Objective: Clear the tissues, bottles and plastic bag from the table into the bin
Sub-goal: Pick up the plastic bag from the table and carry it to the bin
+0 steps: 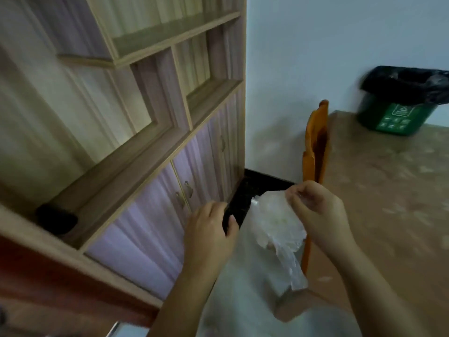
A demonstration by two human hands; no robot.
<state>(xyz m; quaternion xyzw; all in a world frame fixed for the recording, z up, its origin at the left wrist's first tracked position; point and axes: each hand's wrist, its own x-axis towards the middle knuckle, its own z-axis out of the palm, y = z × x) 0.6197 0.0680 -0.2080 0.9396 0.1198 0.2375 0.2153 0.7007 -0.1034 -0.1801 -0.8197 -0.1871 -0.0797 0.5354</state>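
My right hand [315, 207] pinches the top of a clear plastic bag [277, 224] holding crumpled white tissue, and the bag's loose tail hangs down below it. To the left of the bag, my left hand [209, 227] hovers with loosely curled fingers, and nothing shows in its grip. The green bin [398, 117] with a black liner stands at the far right on the tan table [388, 190], well beyond both hands. No bottles are in view.
An orange chair [315, 144] stands at the table's left edge, just behind my right hand. A tall wooden shelf unit with lilac cupboard doors [150, 210] fills the left. A dark object [57, 220] lies on its ledge.
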